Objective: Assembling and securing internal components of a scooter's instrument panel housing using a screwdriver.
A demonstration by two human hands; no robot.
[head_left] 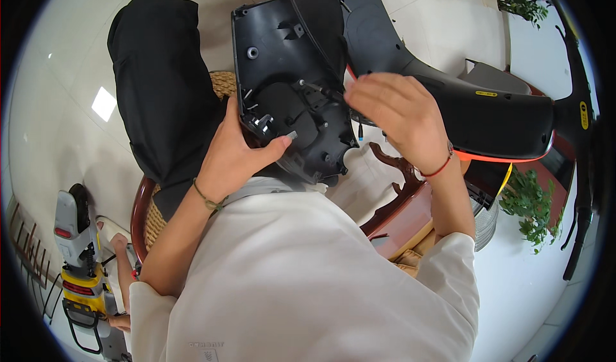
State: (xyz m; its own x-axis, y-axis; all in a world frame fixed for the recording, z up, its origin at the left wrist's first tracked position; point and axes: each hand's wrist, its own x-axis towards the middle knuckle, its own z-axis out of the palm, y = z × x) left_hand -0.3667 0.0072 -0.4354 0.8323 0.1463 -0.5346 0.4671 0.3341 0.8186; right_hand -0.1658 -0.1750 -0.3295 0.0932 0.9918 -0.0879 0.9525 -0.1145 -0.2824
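Presently, a black plastic cover [273,48] is in the upper middle of the frame, over the person's lap, with its hollow inner side, posts and small metal parts turned to the camera. The left hand [237,153] is at its left edge: the grip pinches this edge, the thumb lying on the inner side and the fingers mostly hidden behind it. The right hand [404,109] is just right of the cover, its fingers close to each other and a little blurred. Near their tips is a thin dark piece [328,94]; I cannot tell if this grip is pinching it.

At the left of the cover is a leg in black trousers [157,60]. A black scooter [481,115] with orange edge fills the upper right, and a green plant [529,202] is below it. At the lower left of the frame is a yellow and grey scooter [80,285], with another person's hand [120,323] beside it.
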